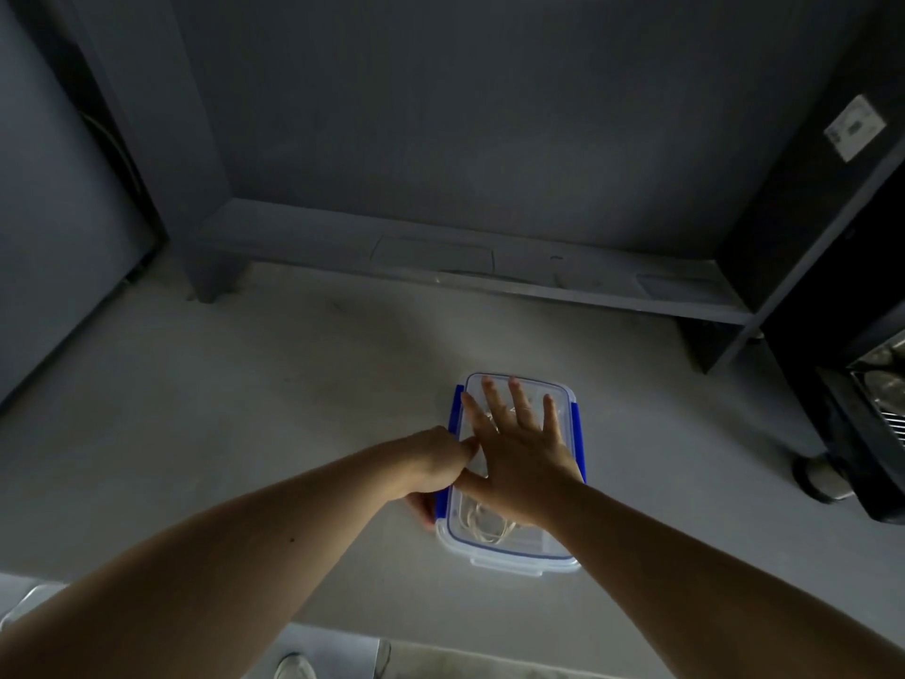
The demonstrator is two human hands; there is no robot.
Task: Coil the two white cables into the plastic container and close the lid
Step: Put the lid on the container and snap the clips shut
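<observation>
The plastic container (pixel 512 482) sits on the pale grey table (pixel 245 409), slightly right of centre, with its clear lid (pixel 553 399) already laid on top. Through the lid, loops of white cables (pixel 489 524) show coiled in the near end of the box; whether both cables are in there is hard to make out.

The right hand (pixel 521 453) lies flat on the lid, fingers spread wide, palm pressing down — it grasps nothing, it only bears on the plastic. The left hand (pixel 436 470) is curled around the blue clip (pixel 448 463) on the left long side, fingers wrapped under the edge, thumb on top (apparently pinching the latch inward). The blue clip on the right side (pixel 579 443) looks folded down; the clear tabs at the near end (pixel 519 567) seem to stand out loose.

Judging by its thin clear walls, the box is light and somewhat flexible, liable to skid on the smooth table — hence the flat palm as an anchor. The cables are soft and springy and may push upward against the lid. The latches are the places to take hold: stiff hinged flaps that likely need firm thumb pressure near the middle to snap.
</observation>
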